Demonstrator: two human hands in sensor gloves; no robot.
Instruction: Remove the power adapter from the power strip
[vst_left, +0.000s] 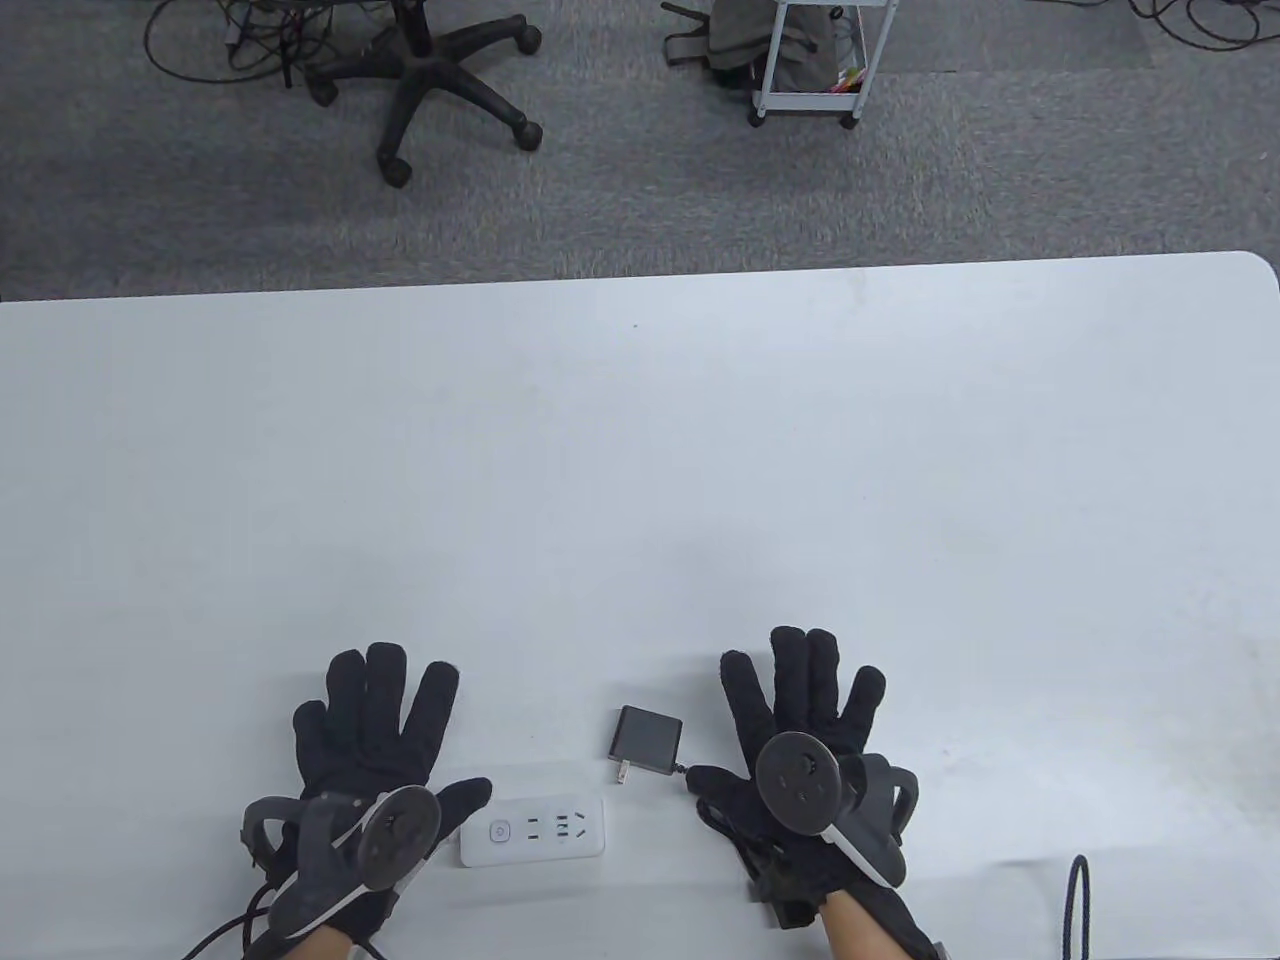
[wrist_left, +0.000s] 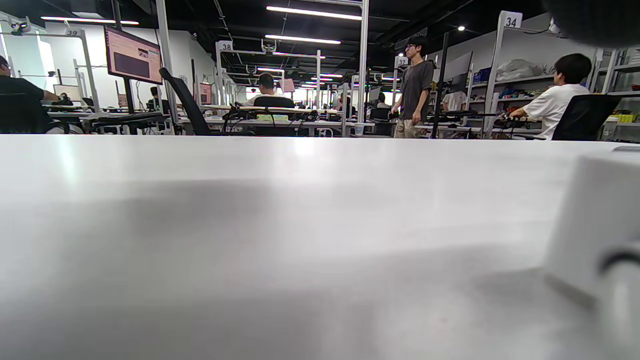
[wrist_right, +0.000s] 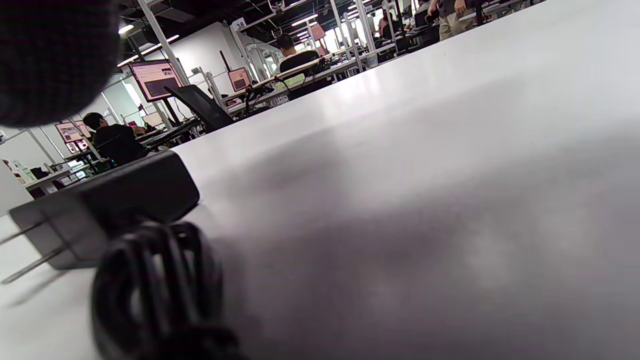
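Both hands lie flat and spread on the white worktop, gripping nothing. Left hand (vst_left: 375, 740) has its thumb against the strip (vst_left: 533, 830), probably to steady it. Adapter (vst_left: 647, 741) lies unplugged, prongs bare, just left of the right hand (vst_left: 800, 730). Beyond: grey carpet, a chair (vst_left: 430, 75), a cart (vst_left: 812, 60).

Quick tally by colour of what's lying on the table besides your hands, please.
White: 1, the power strip
Black: 2, the power adapter with its prongs bare, and a cable loop at the table's near right edge
Total: 3
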